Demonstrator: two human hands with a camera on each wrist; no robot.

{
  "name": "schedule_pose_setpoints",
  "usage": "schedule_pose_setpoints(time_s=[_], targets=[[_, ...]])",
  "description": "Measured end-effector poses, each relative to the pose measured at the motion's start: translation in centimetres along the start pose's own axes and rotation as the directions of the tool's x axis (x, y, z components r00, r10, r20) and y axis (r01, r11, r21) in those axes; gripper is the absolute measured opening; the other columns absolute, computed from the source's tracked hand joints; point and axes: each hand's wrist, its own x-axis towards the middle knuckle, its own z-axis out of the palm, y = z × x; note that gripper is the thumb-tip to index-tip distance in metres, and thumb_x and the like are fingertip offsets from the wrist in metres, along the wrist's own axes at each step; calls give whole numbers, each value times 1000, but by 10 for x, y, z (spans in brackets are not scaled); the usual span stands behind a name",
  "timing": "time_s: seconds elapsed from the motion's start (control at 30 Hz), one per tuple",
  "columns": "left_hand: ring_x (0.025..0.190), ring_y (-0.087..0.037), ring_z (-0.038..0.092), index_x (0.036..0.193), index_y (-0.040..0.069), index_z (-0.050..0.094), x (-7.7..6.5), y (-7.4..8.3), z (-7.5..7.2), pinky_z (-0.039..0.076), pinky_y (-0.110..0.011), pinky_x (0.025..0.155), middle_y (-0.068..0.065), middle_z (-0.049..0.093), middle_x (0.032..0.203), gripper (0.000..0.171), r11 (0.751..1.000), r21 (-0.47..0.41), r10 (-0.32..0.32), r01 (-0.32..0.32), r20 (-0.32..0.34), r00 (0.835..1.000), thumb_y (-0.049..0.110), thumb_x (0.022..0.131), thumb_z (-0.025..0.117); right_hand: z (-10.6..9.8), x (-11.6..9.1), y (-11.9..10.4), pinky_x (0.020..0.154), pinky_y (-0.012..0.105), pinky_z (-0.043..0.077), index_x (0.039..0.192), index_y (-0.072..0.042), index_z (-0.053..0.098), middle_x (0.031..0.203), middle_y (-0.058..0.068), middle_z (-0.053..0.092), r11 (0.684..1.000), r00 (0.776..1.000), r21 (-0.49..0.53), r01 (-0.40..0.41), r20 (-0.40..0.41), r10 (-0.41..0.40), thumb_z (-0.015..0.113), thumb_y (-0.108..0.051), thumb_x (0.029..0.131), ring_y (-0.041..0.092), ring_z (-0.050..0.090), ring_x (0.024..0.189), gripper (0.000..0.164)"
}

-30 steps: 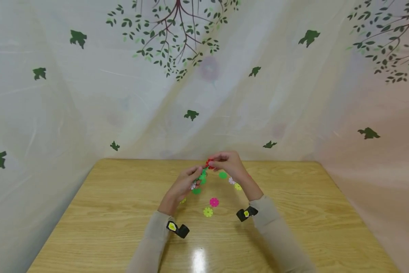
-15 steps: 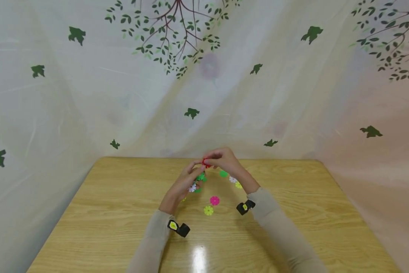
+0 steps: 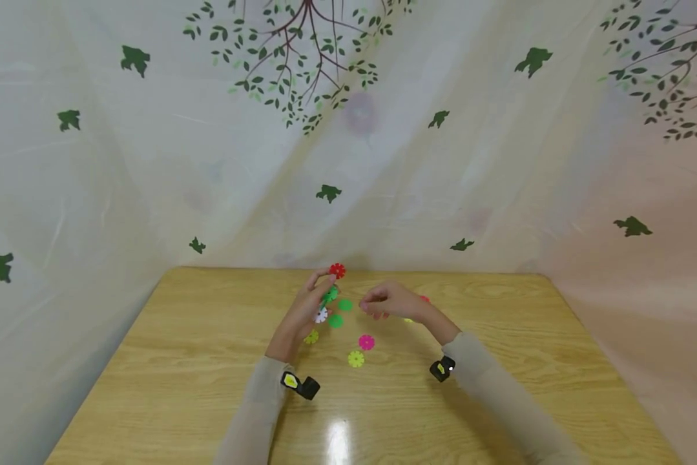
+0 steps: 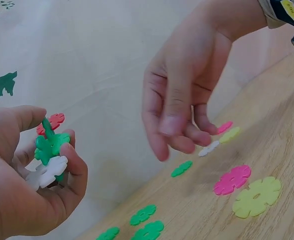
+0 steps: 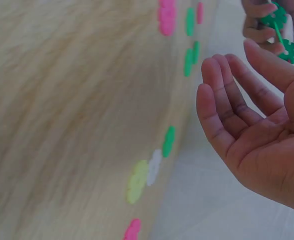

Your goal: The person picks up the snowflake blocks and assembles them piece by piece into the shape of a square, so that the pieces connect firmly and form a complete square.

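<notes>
My left hand (image 3: 301, 311) holds a joined cluster of flower-shaped plastic discs above the table. In the left wrist view, the fingers and thumb curl round green discs (image 4: 51, 145) and a white disc (image 4: 48, 172). A red disc (image 3: 337, 270) stands out at the cluster's top, partly behind a green one in the left wrist view. To its right, my right hand (image 3: 396, 302) hovers over the table with fingers loosely bent. In the right wrist view nothing lies in its palm (image 5: 267, 145).
Loose flower discs lie flat on the wooden table (image 3: 208, 387): a pink one (image 3: 367, 342), yellow ones (image 3: 356, 359) and several green ones (image 3: 336, 321). Past the right hand lie another green (image 4: 181, 169), a white (image 4: 209, 149) and a yellow disc (image 4: 230, 135). A printed curtain (image 3: 255, 161) hangs behind.
My right hand has let go of the red disc and moved right and down, away from the cluster. The red disc now stays with the cluster in my left hand, which shifted slightly left.
</notes>
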Motion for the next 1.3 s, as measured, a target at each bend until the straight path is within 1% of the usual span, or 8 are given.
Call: schedule_pose_setpoints(time_s=[0.17, 0.37, 0.53, 0.8, 0.93, 1.03, 1.17, 1.3], targets=[[58, -5, 50, 139, 17, 48, -1, -1, -1, 46, -17, 53, 3, 61, 98, 35, 999, -34, 8, -9, -15, 1000, 33, 108, 51, 9, -5, 16, 73, 36, 60, 111, 7, 72, 94, 22, 74, 999, 994, -23, 36, 105, -33, 71, -6, 94, 20, 70, 80, 21], [56, -7, 47, 139, 13, 46, -1, 0, -3, 43, -17, 48, -2, 59, 102, 36, 998, -56, 33, -34, -16, 999, 30, 108, 51, 22, -6, 20, 69, 21, 55, 106, 5, 73, 87, 12, 72, 995, 986, -60, 79, 153, -69, 80, -1, 84, 7, 63, 75, 24], [57, -7, 47, 137, 13, 47, -1, -3, -2, 43, -17, 48, 0, 58, 103, 34, 998, -51, 27, -28, -27, 999, 30, 108, 52, 33, -9, 18, 65, 19, 50, 102, 3, 74, 83, 13, 68, 988, 985, -116, 99, 149, -81, 81, 3, 80, 6, 56, 72, 23], [63, -7, 48, 135, 16, 49, 1, -6, -1, 44, -18, 51, 1, 56, 102, 32, 999, -14, 44, -44, -45, 998, 33, 108, 51, 34, -5, 19, 71, 22, 53, 94, -3, 71, 89, 8, 69, 981, 991, -167, 99, 110, -81, 79, 4, 81, 9, 59, 79, 17], [66, -8, 48, 136, 16, 50, 3, -5, -1, 45, -19, 54, 0, 56, 102, 33, 999, -2, 50, -50, -51, 997, 34, 108, 51, 28, -1, 20, 76, 24, 55, 95, -3, 71, 90, 8, 72, 985, 995, -140, 96, 29, -93, 75, 6, 84, 12, 63, 82, 15], [66, -10, 47, 136, 16, 49, 3, -5, 0, 45, -20, 55, -3, 57, 104, 33, 999, -5, 42, -42, -46, 998, 33, 108, 51, 24, 3, 20, 78, 23, 55, 98, 0, 72, 93, 11, 73, 989, 986, -98, 113, -109, -123, 73, 7, 85, 11, 64, 84, 15], [68, -10, 48, 138, 17, 49, 2, -5, 2, 47, -20, 56, -5, 59, 109, 34, 1000, -6, 28, -28, -36, 999, 34, 108, 51, 19, 8, 15, 76, 22, 55, 104, 3, 73, 97, 17, 74, 987, 933, 6, 160, -328, -149, 73, 5, 89, 9, 65, 85, 15], [67, -11, 51, 138, 18, 49, 2, -5, 5, 47, -20, 56, -4, 62, 109, 33, 1000, -14, 23, -24, -34, 999, 32, 107, 53, 17, 13, 4, 73, 30, 59, 103, 3, 72, 99, 20, 74, 965, 876, 118, 232, -457, -155, 74, -3, 91, 12, 68, 84, 13]])
